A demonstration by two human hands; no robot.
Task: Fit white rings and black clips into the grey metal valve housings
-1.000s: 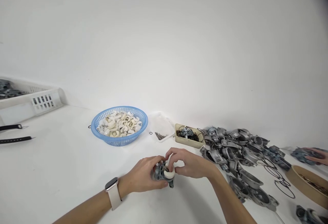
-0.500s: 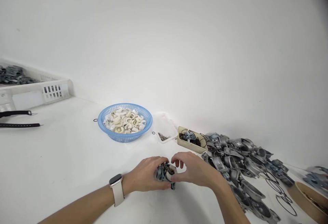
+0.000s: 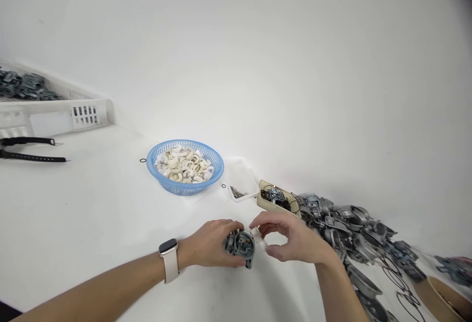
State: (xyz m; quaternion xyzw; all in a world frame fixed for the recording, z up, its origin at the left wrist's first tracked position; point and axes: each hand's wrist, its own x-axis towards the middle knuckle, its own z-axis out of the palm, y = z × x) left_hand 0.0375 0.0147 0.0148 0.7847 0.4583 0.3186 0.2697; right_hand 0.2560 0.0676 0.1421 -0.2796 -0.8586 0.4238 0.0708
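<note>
Head view: a grey metal body [image 3: 240,244] is held low at the white surface [image 3: 92,214] by the left hand [image 3: 210,248]. Its grip is clenched around the body's near side, seemingly so that the open face is kept turned toward the right hand [image 3: 295,243]. A small white piece [image 3: 260,239] is pinched in the grip of the right hand, between thumb and fingertips, just beside the body's rim. Whether the two touch cannot be told.

A pale watch [image 3: 168,260] is worn on the left wrist. Beyond the hands, a blue basket [image 3: 184,188] of white curved pieces [image 3: 183,165], a clear tray [image 3: 240,192] of small pins and a beige tray [image 3: 268,204] are set in a row, probably to be kept within reach. A heap of grey castings [image 3: 342,223] is piled to the right.
</note>
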